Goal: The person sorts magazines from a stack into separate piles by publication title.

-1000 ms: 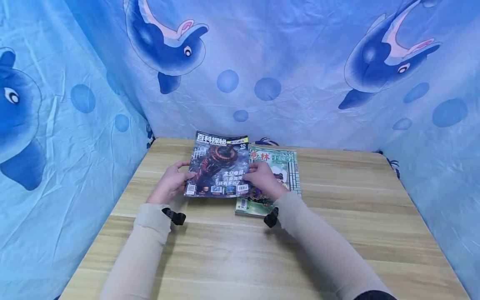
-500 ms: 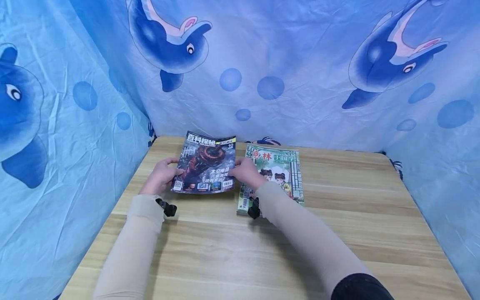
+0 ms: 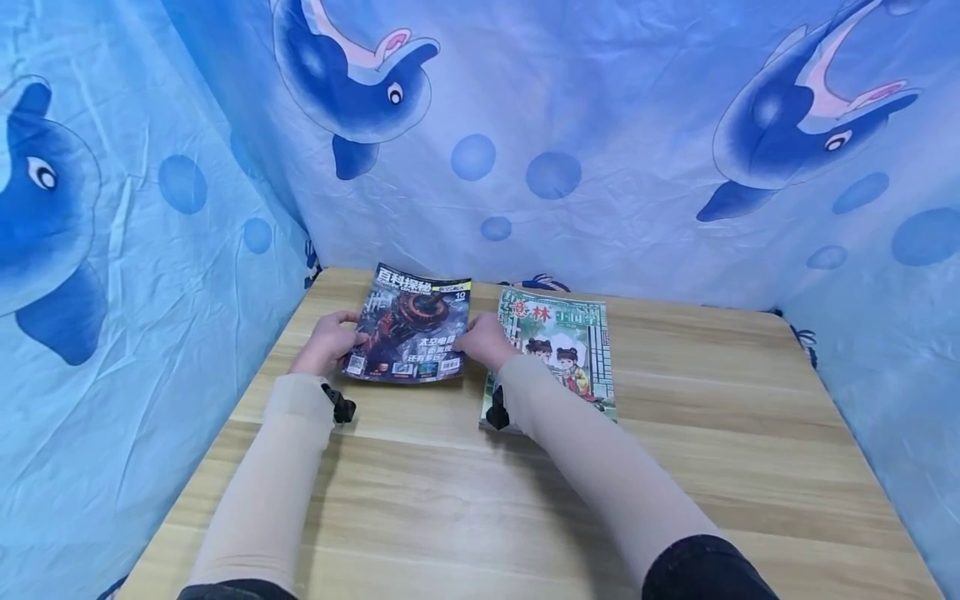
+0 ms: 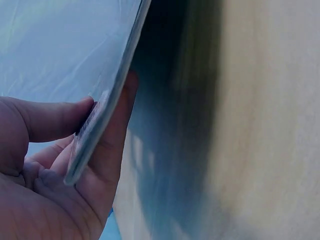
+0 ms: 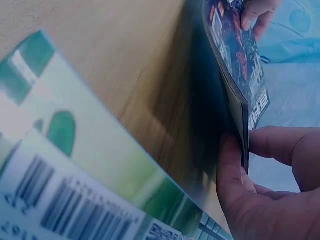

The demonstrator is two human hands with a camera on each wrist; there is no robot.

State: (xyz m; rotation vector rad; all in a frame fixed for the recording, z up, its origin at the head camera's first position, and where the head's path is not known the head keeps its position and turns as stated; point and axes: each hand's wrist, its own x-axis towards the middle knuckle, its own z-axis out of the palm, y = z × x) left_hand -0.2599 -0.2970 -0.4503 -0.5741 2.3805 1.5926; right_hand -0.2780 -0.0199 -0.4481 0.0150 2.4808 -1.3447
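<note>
A dark magazine (image 3: 408, 325) with a red machine on its cover is held level between both hands, near the back left of the table. My left hand (image 3: 327, 340) pinches its left edge, thumb on the cover and fingers beneath, as the left wrist view shows with the magazine's edge (image 4: 102, 112) between them. On the opposite edge my right hand (image 3: 486, 340) pinches it the same way. In the right wrist view a shadowed gap shows between the magazine (image 5: 240, 75) and the tabletop. Right beside it lies a green magazine (image 3: 558, 342), partly under my right forearm.
The wooden table (image 3: 450, 492) extends toward me and to the right. Blue curtains (image 3: 600, 242) with dolphin prints hang along its back and both sides. The green magazine seems to lie on a stack with a visible thickness at its front edge.
Both hands have carried the dark magazine left, off the green one it overlapped, and then lowered it slightly toward the table. More of the green cover now shows.
</note>
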